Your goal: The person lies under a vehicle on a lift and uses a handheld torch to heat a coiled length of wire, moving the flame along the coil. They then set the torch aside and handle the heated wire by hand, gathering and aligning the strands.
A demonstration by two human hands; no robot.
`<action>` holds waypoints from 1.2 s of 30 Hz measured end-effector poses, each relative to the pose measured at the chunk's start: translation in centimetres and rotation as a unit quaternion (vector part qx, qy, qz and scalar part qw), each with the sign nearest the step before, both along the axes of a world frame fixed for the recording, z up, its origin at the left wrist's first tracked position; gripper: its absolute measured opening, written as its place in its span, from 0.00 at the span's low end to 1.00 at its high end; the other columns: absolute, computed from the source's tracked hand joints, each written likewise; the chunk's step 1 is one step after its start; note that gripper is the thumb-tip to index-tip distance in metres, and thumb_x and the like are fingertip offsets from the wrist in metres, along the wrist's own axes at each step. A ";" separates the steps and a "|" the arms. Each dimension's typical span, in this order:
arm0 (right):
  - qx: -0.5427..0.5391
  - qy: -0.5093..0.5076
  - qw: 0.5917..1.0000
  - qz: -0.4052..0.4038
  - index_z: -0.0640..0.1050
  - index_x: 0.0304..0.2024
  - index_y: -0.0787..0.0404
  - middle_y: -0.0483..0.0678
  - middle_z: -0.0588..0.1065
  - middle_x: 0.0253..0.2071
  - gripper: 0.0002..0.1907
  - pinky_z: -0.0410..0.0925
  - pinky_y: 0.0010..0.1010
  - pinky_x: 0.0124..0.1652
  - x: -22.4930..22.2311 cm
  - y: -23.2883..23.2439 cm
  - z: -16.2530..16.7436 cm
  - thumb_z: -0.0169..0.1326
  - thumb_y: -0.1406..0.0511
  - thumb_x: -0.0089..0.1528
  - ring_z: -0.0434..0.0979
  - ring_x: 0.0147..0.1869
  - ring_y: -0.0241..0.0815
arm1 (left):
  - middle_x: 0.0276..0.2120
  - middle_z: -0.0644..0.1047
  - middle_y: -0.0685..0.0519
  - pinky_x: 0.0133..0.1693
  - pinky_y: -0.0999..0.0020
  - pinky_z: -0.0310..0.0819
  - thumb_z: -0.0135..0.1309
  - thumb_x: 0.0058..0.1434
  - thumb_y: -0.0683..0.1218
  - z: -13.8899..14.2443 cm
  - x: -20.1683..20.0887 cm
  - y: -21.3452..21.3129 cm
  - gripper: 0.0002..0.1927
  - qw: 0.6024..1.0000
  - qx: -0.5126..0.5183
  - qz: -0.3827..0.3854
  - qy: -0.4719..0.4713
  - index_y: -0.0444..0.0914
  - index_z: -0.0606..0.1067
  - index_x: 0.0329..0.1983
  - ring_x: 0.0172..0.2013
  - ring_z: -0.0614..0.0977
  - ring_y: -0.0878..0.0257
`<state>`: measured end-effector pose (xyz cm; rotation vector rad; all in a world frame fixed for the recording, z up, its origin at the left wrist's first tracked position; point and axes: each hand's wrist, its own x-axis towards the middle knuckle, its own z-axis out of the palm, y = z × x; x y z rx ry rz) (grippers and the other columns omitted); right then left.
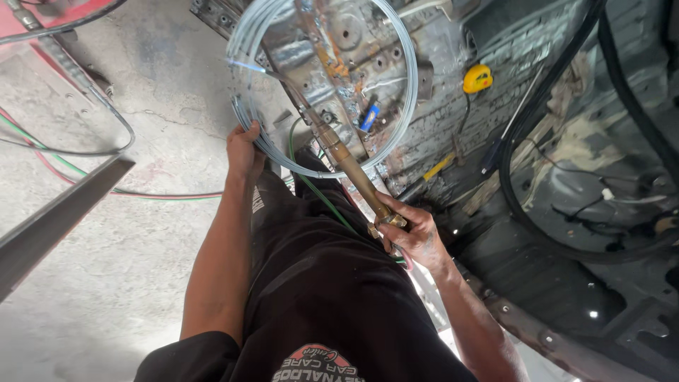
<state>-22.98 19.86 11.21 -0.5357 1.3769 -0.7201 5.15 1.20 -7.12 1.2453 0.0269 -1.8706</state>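
Observation:
My left hand (244,150) grips the lower left of a coil of thin grey wire (407,92), held upright above my knee. My right hand (416,233) is closed around the brass handle of a gas torch (339,152). The torch's long neck runs up and left through the coil, and its tip ends near the coil's upper left. A green hose (311,185) and a red one trail from the torch across my dark trousers.
Bare, rusty car-body sheet metal (353,42) lies ahead, with a yellow tape measure (477,78) and a screwdriver (495,152) on it. Black rubber seals (527,120) loop at right. A steel bar (56,216) and hoses cross the concrete floor (106,297) at left.

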 end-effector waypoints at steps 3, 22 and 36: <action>-0.030 0.014 0.999 0.015 0.72 0.68 0.61 0.49 0.79 0.41 0.31 0.73 0.23 0.29 0.1 0.9 -0.8 0.58 0.76 0.62 0.77 0.29 0.33 | 0.28 0.74 0.53 0.28 0.65 0.76 0.52 0.69 0.41 1.6 0.2 0.2 0.04 0.994 -0.004 -0.067 -0.086 0.35 0.73 0.40 0.25 0.78 0.64; -0.069 -0.031 0.996 0.042 0.70 0.69 0.60 0.47 0.81 0.37 0.31 0.73 0.23 0.27 0.4 0.9 -2.6 0.60 0.73 0.62 0.76 0.26 0.30 | 0.29 0.74 0.49 0.34 0.58 0.75 0.51 0.69 0.48 -0.1 0.7 0.8 0.11 0.999 0.015 -0.007 -0.046 0.35 0.70 0.39 0.29 0.76 0.58; -0.027 -0.066 0.997 0.005 0.71 0.68 0.61 0.47 0.80 0.39 0.32 0.71 0.22 0.27 0.6 0.8 -3.1 0.60 0.75 0.61 0.74 0.27 0.30 | 0.32 0.68 0.48 0.36 0.60 0.66 0.62 0.64 0.35 0.8 1.2 2.8 0.15 0.718 -0.268 -0.147 -0.625 0.34 0.68 0.47 0.30 0.68 0.57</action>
